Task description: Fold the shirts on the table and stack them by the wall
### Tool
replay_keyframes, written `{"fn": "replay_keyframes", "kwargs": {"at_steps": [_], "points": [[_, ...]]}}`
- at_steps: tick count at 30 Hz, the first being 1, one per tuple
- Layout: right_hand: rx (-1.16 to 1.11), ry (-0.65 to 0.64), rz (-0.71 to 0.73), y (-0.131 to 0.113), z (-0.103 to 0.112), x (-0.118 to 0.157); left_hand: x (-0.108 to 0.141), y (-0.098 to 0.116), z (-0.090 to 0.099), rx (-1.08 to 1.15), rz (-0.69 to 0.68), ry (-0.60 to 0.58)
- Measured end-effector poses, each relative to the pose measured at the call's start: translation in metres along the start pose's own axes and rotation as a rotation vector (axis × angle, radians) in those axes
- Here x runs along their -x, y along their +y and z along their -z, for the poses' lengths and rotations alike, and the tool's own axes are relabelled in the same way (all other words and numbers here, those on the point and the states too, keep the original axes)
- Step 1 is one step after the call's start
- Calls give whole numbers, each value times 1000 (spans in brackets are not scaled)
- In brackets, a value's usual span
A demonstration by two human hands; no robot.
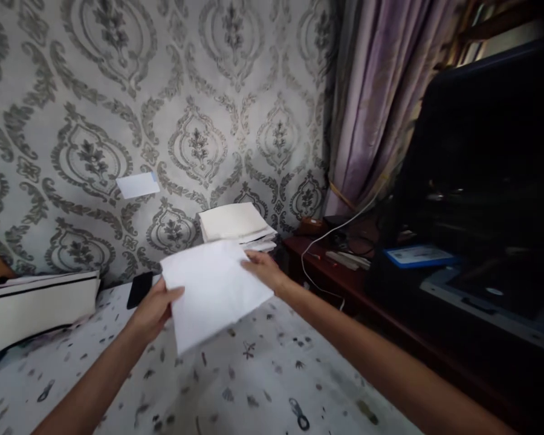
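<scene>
A flat white folded sheet [217, 293], paper or cloth, is held up in front of me over the patterned bed cover. My left hand [156, 307] grips its left edge, thumb on top and fingers underneath. On the upper right edge my right hand [263, 269] pinches the same sheet, its fingers partly hidden behind it. Just beyond the sheet, against the wall, stands a stack of cream and white folded pieces [233, 222].
A black phone-like object [140, 290] lies on the printed bed cover [254, 374]. At the left is a cream folded item with black edging [40, 302]. To the right, a dark red table [344, 278] carries a white cable and a large black screen [476, 181].
</scene>
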State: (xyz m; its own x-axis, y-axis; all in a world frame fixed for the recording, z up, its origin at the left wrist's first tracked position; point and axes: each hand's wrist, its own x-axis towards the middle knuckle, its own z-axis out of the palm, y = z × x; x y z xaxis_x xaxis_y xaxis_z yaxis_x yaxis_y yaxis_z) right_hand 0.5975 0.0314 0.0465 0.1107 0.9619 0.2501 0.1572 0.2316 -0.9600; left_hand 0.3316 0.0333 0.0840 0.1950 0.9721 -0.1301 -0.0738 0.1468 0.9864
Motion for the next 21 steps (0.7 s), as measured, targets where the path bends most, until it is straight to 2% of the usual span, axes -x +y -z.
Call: {"fn": "replay_keyframes", "kwargs": {"at_steps": [2, 4, 7, 9, 12, 16, 21], "points": [[157, 128, 119, -17, 32, -36, -42, 28, -29, 4, -114, -63], [223, 202, 172, -32, 59, -75, -85, 55, -55, -14, -193, -72], [314, 293, 208, -40, 87, -133, -149, 83, -87, -61, -326, -60], [399, 348, 196, -33, 96, -166, -187, 88, -101, -112, -382, -10], [544, 392, 128, -7, 100, -201, -232, 72, -110, -196, -336, 112], [709, 402, 68, 20, 100, -220, -258, 45, -109, -243, -287, 177], [833, 387, 79, 18, 108, -220, -255, 41, -110, -285, -322, 165]]}}
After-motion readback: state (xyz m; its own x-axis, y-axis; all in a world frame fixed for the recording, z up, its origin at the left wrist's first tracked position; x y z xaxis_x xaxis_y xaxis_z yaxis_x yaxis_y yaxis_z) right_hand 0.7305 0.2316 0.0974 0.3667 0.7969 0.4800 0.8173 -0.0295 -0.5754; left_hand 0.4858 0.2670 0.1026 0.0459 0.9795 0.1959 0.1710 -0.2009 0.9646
